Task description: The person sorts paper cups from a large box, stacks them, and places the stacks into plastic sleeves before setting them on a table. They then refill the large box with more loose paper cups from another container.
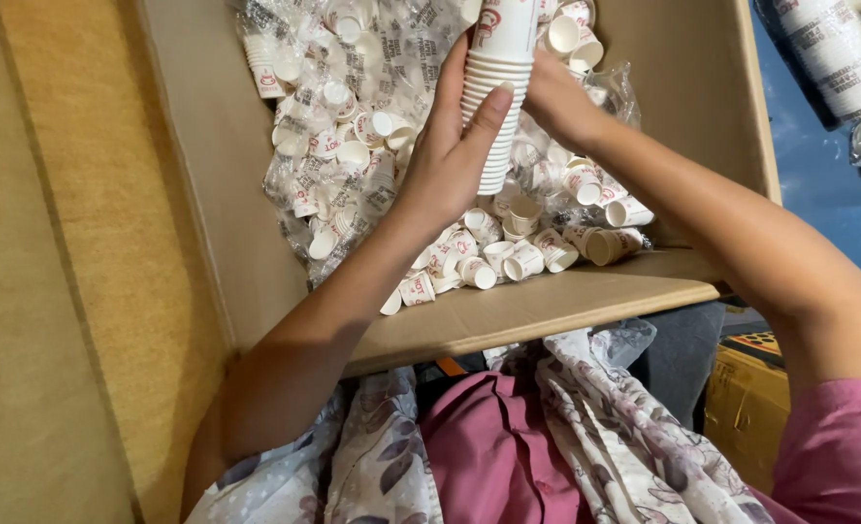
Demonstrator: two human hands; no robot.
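Note:
A tall stack of nested white paper cups (496, 87) with red print is held upside down over a large cardboard box (217, 146). My left hand (450, 155) wraps the stack from the left, thumb pressed on its rims. My right hand (558, 102) grips the same stack from the right, partly hidden behind it. Below lie several loose small paper cups (508, 254) scattered on the box floor, and clear printed plastic sleeves (353, 116) with more cups in them.
The box's near flap (547, 301) lies just below my arms. A brown wall or board (62, 262) fills the left. At the right are wrapped cup packs (838, 58) on a blue surface and a yellow box (746, 408). Floral cloth (595, 437) covers my lap.

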